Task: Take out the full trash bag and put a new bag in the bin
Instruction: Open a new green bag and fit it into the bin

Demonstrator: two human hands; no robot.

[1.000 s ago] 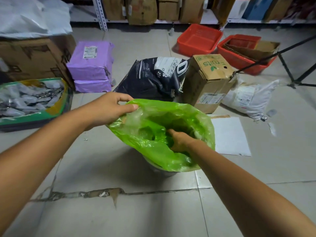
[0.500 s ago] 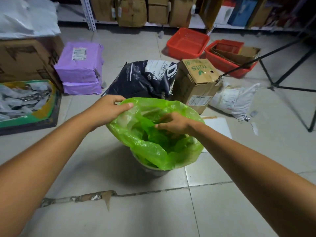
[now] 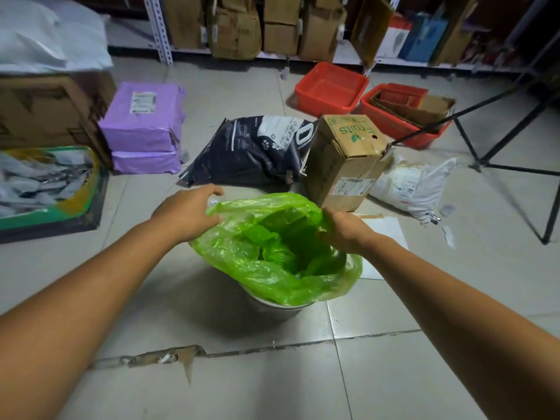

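Head view: a green bag sits in the bin, which stands on the floor at near centre, the bag's rim bunched loosely above the bin's edge. The right hand grips the bag's right rim, fingers curled over it. The left hand is at the left rim, thumb on the plastic, fingers spread above the edge; whether it grips cannot be told. Just beyond lie a black sack and a box; purple parcels far left, red baskets far right.
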